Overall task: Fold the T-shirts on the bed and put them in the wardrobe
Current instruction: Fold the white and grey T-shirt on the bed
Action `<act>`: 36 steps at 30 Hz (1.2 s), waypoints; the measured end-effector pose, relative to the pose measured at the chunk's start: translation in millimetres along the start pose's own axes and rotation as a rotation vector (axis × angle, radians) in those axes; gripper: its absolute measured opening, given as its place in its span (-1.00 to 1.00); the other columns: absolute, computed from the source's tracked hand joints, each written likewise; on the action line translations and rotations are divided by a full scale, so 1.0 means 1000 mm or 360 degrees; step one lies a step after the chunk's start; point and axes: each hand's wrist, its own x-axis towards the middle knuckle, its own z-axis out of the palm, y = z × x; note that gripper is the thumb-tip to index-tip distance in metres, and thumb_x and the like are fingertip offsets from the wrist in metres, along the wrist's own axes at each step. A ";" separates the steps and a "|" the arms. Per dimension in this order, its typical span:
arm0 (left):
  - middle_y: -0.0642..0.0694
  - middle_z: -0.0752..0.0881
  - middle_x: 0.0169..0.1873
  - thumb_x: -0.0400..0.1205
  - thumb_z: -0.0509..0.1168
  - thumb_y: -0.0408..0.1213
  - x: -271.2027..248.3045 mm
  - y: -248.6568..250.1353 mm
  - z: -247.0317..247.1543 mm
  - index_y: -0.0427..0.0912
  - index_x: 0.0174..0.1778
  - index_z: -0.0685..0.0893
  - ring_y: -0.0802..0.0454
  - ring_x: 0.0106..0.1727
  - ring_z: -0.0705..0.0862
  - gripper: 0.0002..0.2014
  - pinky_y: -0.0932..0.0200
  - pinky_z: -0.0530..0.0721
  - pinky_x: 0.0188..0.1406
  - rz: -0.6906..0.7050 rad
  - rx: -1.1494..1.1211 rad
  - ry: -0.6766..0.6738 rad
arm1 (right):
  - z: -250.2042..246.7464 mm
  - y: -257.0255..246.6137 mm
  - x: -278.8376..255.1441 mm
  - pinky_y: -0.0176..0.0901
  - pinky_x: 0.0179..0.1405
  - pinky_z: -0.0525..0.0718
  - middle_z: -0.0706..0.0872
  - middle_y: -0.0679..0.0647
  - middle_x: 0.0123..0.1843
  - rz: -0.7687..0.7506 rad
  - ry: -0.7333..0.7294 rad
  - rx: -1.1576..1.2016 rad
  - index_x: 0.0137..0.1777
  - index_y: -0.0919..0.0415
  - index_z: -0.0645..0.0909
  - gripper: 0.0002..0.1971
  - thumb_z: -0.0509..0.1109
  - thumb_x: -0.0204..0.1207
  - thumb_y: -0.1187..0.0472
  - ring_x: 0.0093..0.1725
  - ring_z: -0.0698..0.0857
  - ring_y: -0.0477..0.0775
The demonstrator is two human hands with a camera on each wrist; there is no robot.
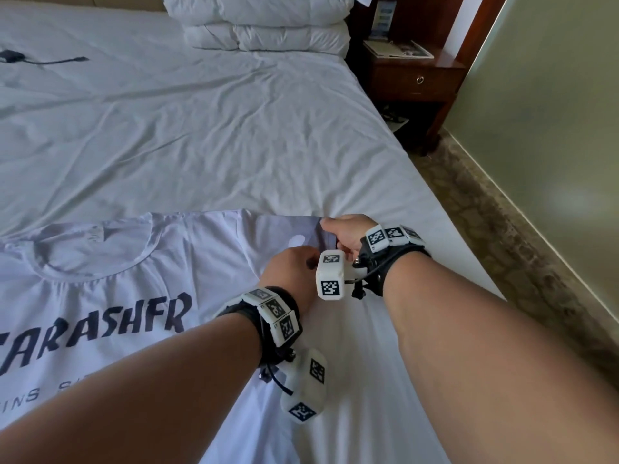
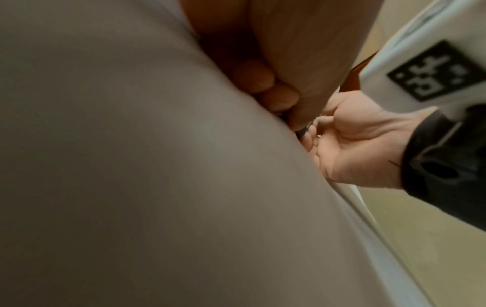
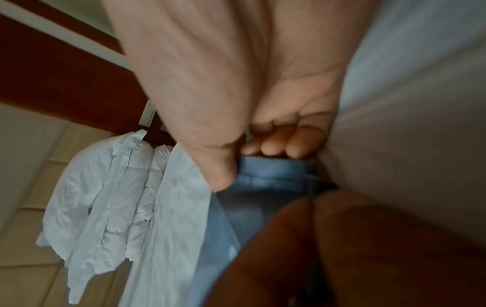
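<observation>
The right hand [image 1: 346, 234] has its thumb and curled fingers [image 3: 294, 148] pinched on the hem of a sleeve [image 1: 303, 234] of the T-shirt [image 1: 110, 296]; the right wrist view shows the folded edge of cloth caught between thumb and fingertips. The left hand [image 1: 291, 269] lies just beside it, knuckles up, its fingers [image 2: 253, 77] curled down into the same sleeve. The left wrist view shows two fingertips tucked against the cloth, but whether they pinch it or only press on it I cannot tell. The two hands nearly touch.

One T-shirt is in view. It lies spread flat, front up, on the near part of the bed [image 1: 234, 135], with its round collar pointing away from the person and its body running off the lower left edge of the head view. It is white with a faint lilac cast and lightly creased. Across the chest stand large dark capitals that read "ARASHFR", the first letters being cut off; a smaller line beneath shows only "INS S".

Each wrist wears one black band with white blocks that bear black square codes. Two white pillows [image 1: 264, 25] are stacked at the head of the bed. One dark wooden nightstand [image 1: 415, 82] stands beside it, with papers on top. One black cable [image 1: 43, 60] lies on the sheet at the far left.
</observation>
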 end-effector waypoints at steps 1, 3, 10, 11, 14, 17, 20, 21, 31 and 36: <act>0.12 0.71 -0.24 0.60 0.41 -0.14 0.000 -0.002 -0.001 0.14 -0.24 0.63 0.05 -0.12 0.71 -0.87 0.26 0.47 -0.28 -0.0006 -0.0059 0.0006 | 0.002 0.000 -0.001 -0.10 -0.33 0.66 0.70 0.11 -0.38 -0.0017 0.0028 -0.0041 -0.09 0.20 0.68 -0.70 0.41 0.61 -0.07 -0.44 0.66 0.10; 0.15 0.76 -0.22 0.58 0.48 -0.09 -0.004 -0.004 -0.002 0.15 -0.12 0.73 0.18 -0.14 0.73 -0.94 0.33 0.52 -0.24 -0.0058 -0.0296 0.0082 | 0.005 -0.003 -0.003 0.04 -0.15 0.81 0.80 0.14 -0.28 0.0001 0.0049 -0.0010 -0.06 0.22 0.72 -0.70 0.45 0.54 -0.05 -0.27 0.80 0.23; -0.02 0.73 -0.49 0.61 0.48 -0.15 -0.023 0.016 -0.028 -0.10 -0.15 0.74 0.06 -0.59 0.66 -0.89 0.25 0.55 -0.64 -0.0267 -0.1065 0.0242 | 0.005 -0.043 -0.026 0.40 0.09 0.80 0.85 0.27 -0.14 0.0040 0.0187 0.0282 -0.14 0.28 0.74 -0.65 0.58 0.31 -0.04 -0.08 0.85 0.36; -0.02 0.73 -0.48 0.61 0.48 -0.17 -0.026 0.017 -0.033 -0.13 -0.14 0.74 0.03 -0.58 0.68 -0.88 0.22 0.59 -0.62 -0.0295 -0.1120 0.0252 | 0.007 -0.049 -0.030 0.47 0.06 0.78 0.85 0.30 -0.17 0.0001 0.0187 0.0322 -0.18 0.30 0.74 -0.66 0.59 0.27 0.00 -0.10 0.85 0.38; 0.01 0.70 -0.54 0.61 0.48 -0.23 -0.036 0.014 -0.048 -0.28 -0.08 0.71 0.06 -0.61 0.68 -0.83 0.22 0.61 -0.65 -0.0392 -0.1250 0.0263 | 0.023 -0.064 -0.043 0.56 -0.01 0.77 0.77 0.30 -0.31 -0.0151 0.0162 0.0385 -0.36 0.28 0.69 -0.75 0.62 0.34 0.12 -0.22 0.80 0.35; -0.06 0.68 -0.50 0.63 0.47 -0.29 -0.053 0.002 -0.065 -0.34 -0.05 0.71 0.09 -0.66 0.66 -0.83 0.24 0.59 -0.69 -0.0499 -0.1347 0.0275 | 0.050 -0.080 -0.061 0.16 -0.20 0.75 0.66 0.22 -0.36 -0.0238 0.0105 0.0326 -0.32 0.24 0.67 -0.77 0.59 0.44 0.14 -0.33 0.66 0.22; -0.08 0.67 -0.48 0.63 0.48 -0.30 -0.072 -0.016 -0.082 -0.35 -0.08 0.72 0.19 -0.70 0.62 -0.83 0.32 0.54 -0.74 -0.0557 -0.1313 0.0287 | 0.083 -0.086 -0.079 0.01 -0.29 0.54 0.64 0.24 -0.28 -0.0247 -0.0043 0.0297 -0.13 0.36 0.71 -0.82 0.55 0.52 0.22 -0.31 0.56 0.16; -0.07 0.67 -0.48 0.64 0.47 -0.29 -0.078 -0.023 -0.087 -0.35 -0.09 0.73 0.22 -0.70 0.62 -0.84 0.33 0.53 -0.74 -0.0575 -0.1262 0.0284 | 0.094 -0.087 -0.086 0.00 -0.32 0.55 0.67 0.25 -0.23 -0.0236 -0.0159 0.0316 -0.06 0.34 0.72 -0.86 0.55 0.54 0.25 -0.28 0.57 0.16; -0.20 0.76 -0.48 0.72 0.27 -0.38 -0.113 -0.068 -0.113 -0.39 0.00 0.73 -0.09 -0.53 0.74 -0.83 0.06 0.78 -0.53 -0.0825 -0.1412 0.0160 | 0.100 -0.077 -0.114 -0.13 -0.29 0.55 0.66 0.04 -0.29 -0.0389 0.0536 0.0085 -0.24 0.20 0.66 -0.80 0.29 0.59 0.22 -0.29 0.57 0.07; -0.26 0.80 -0.41 0.72 0.29 -0.22 -0.106 -0.069 -0.111 -0.35 0.04 0.69 -0.14 -0.50 0.75 -0.77 0.05 0.74 -0.45 -0.0865 -0.1485 0.0122 | 0.114 -0.050 -0.111 0.00 -0.29 0.53 0.60 0.11 -0.49 -0.0225 0.0207 -0.0212 -0.44 0.29 0.64 -0.74 0.35 0.47 0.26 -0.34 0.54 0.17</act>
